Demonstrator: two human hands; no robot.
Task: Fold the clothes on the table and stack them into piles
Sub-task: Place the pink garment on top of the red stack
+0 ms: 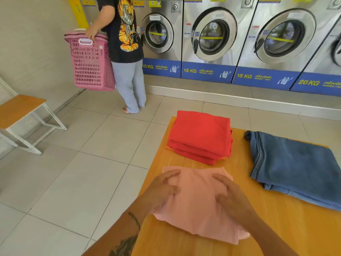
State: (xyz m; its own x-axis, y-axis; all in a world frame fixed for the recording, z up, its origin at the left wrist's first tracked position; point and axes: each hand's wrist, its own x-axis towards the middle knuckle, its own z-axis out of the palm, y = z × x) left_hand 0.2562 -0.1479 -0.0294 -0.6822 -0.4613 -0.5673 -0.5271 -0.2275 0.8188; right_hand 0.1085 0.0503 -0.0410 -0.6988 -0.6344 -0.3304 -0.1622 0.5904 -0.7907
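both grips (198, 193) beside red stack (200, 137)

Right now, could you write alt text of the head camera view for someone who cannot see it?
Both hands, left hand and right hand, press flat on a pink cloth on an orange table. Beyond lie a folded red pile and blue jeans; washing machines line the wall.

Bare forearms — left forearm (127, 235) tattooed

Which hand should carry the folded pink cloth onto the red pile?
Probably the left hand: it rests on the folded pink cloth at the edge below the red pile; the right hand sits toward the blue jeans.
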